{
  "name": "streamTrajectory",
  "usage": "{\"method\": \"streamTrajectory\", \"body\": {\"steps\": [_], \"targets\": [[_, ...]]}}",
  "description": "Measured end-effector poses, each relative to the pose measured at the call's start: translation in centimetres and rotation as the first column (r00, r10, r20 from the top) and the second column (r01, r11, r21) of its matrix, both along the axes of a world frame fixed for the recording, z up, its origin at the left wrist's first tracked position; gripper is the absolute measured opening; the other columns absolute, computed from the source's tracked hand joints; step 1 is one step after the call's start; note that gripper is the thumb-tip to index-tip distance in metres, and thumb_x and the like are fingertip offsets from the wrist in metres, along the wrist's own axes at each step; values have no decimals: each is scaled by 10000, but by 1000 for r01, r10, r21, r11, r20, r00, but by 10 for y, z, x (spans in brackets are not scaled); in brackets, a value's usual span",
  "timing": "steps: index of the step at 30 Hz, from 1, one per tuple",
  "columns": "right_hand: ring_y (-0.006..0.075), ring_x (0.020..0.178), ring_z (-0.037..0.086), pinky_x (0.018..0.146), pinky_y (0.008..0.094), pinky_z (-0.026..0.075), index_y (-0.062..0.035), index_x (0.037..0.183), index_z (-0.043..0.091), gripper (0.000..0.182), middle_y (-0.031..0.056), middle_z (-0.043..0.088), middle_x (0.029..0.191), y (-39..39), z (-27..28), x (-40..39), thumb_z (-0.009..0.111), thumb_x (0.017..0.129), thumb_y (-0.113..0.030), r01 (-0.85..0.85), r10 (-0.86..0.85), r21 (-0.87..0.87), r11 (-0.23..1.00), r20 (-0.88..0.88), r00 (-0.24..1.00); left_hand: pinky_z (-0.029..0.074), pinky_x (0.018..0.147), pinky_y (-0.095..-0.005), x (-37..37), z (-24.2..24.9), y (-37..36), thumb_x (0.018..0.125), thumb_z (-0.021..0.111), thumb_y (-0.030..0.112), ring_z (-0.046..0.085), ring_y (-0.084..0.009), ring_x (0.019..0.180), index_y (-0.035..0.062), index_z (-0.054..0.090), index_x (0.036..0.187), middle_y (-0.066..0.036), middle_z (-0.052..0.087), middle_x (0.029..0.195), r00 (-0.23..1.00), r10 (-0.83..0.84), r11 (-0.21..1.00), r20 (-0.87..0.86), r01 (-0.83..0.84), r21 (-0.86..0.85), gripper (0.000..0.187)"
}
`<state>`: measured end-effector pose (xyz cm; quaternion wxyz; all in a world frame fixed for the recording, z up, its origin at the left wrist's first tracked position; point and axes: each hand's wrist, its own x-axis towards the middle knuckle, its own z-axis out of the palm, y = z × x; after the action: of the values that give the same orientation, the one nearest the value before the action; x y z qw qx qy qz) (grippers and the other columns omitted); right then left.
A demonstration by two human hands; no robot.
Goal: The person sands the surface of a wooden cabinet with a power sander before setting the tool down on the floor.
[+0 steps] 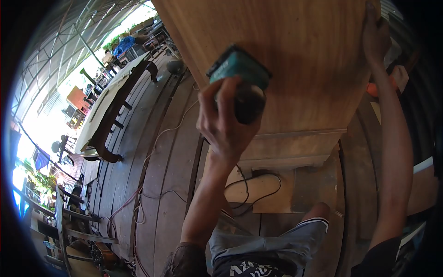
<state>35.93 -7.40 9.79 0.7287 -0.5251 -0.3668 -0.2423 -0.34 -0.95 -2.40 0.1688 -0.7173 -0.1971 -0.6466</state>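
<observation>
A teal and black power sander [242, 74] lies against the broad face of a wooden cabinet [295, 92], near its left edge. My left hand [226, 115] is wrapped round the sander's dark rounded body. At the cabinet's upper right edge, my right hand [376, 41] presses on the wood; its fingers are in shadow, and how far they curl round the edge is hard to tell. A black cord [247, 187] loops on the floor below my left forearm.
A long low table with curved dark legs [108, 108] stands at the left. Cables [147, 159] run over the plank floor [161, 184]. Flat boards [277, 191] lie under the cabinet's near end. Wooden frames [87, 235] are at the lower left, an orange object [374, 88] at the right.
</observation>
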Motion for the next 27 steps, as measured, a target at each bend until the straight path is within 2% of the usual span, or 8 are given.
{"method": "streamTrajectory", "body": {"steps": [3, 4, 6, 7, 9, 11, 20, 27], "targets": [[445, 963, 645, 871, 481, 489, 54, 1123, 608, 534, 299, 653, 1072, 19, -2, -6, 613, 990, -464, 327, -333, 154, 932, 11, 943, 584, 691, -435, -4, 5, 1, 620, 903, 124, 695, -332, 884, 148, 645, 1196, -103, 598, 1094, 998, 7, 999, 69, -5, -37, 633], [445, 963, 645, 871, 481, 489, 54, 1123, 608, 534, 299, 653, 1072, 15, 0, -15, 613, 990, -464, 328, -333, 162, 931, 6, 943, 584, 703, -434, -9, -3, 2, 614, 899, 119, 694, -327, 864, 145, 650, 1202, -109, 613, 1097, 999, 21, 1000, 49, -20, -24, 640], [447, 952, 624, 851, 467, 461, 71, 1049, 604, 672, 307, 648, 1006, -2, 1, -34, 468, 1054, -588, 347, -347, 5, 938, 50, 937, 583, 714, -438, -19, -32, 3, 642, 913, 143, 692, -330, 889, 132, 640, 1202, -125, 614, 1094, 999, 24, 1000, -31, -25, -20, 623], [447, 952, 624, 851, 467, 461, 71, 1049, 604, 672, 307, 648, 1006, 0, -2, -18, 468, 1054, -588, 349, -350, 20, 937, 44, 936, 582, 725, -442, -24, -46, 3, 670, 927, 166, 689, -333, 913, 119, 629, 1201, -141, 615, 1091, 994, 31, 999, -107, -33, -23, 610], [451, 1222, 615, 1052, 459, 443, 63, 1247, 632, 903, 313, 678, 1205, 14, -9, 23, 488, 933, -771, 357, -362, -142, 923, -10, 932, 586, 720, -439, -30, -68, 2, 654, 923, 168, 701, -337, 895, 130, 651, 1184, -131, 648, 1093, 978, 52, 998, -200, -59, -31, 596], [457, 1160, 637, 982, 497, 472, 41, 1161, 659, 827, 298, 694, 1147, 16, -8, 9, 528, 932, -744, 364, -365, -33, 931, -19, 931, 590, 713, -439, -24, -61, -2, 644, 921, 169, 704, -333, 884, 133, 659, 1177, -123, 652, 1095, 984, 47, 999, -173, -48, -4, 596], [396, 1061, 648, 945, 463, 460, 60, 1116, 652, 752, 258, 680, 1097, 14, -5, -12, 560, 967, -671, 337, -336, 8, 941, -71, 939, 604, 681, -443, -15, 96, 14, 644, 911, 195, 710, -338, 870, 127, 628, 1198, -122, 645, 1073, 994, 24, 994, -107, -12, 111, 626], [369, 986, 650, 898, 436, 470, 61, 1104, 652, 714, 239, 678, 1027, 8, -3, -17, 589, 971, -638, 283, -289, -64, 957, -115, 950, 598, 783, -471, -12, 223, 29, 663, 931, 315, 697, -349, 967, 123, 612, 1190, -119, 647, 1099, 994, 68, 976, -80, -49, 213, 646]]}}
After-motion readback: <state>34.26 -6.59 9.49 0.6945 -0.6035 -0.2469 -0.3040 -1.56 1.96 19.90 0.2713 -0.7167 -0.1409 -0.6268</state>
